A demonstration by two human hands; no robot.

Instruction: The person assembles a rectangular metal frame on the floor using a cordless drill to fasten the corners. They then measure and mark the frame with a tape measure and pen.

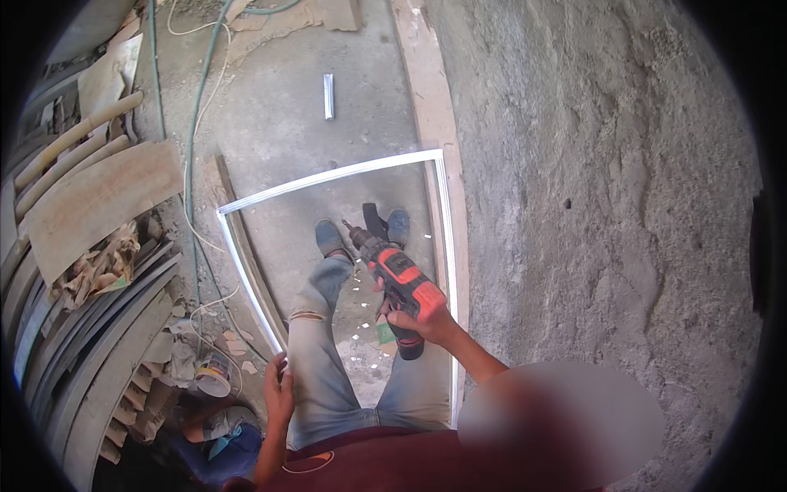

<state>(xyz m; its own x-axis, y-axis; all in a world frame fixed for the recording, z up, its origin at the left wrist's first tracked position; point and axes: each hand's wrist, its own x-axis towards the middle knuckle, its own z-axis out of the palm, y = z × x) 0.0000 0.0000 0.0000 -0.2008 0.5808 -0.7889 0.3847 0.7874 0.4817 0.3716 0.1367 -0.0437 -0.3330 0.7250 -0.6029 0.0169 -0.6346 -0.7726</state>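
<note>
My right hand point(428, 323) is wrapped round the grip of a red and black cordless drill point(403, 277). The drill's bit points up and to the left, above the gap between my legs. A white profile frame point(328, 178) spans the space around my feet, its far bar crossing in front of my shoes. At the near end of its left bar, my left hand point(279, 392) is closed on the rail, with the fingertips over the bar. The frame's near right end is partly hidden behind my right arm and leg.
Wooden planks point(428, 90) lie under the frame's sides. A short silvery profile piece point(329, 97) is on the floor ahead. Stacked boards point(102, 205), a green hose point(190, 148), a cable and a white bucket point(214, 375) crowd the left. Rough concrete point(566, 205) fills the right.
</note>
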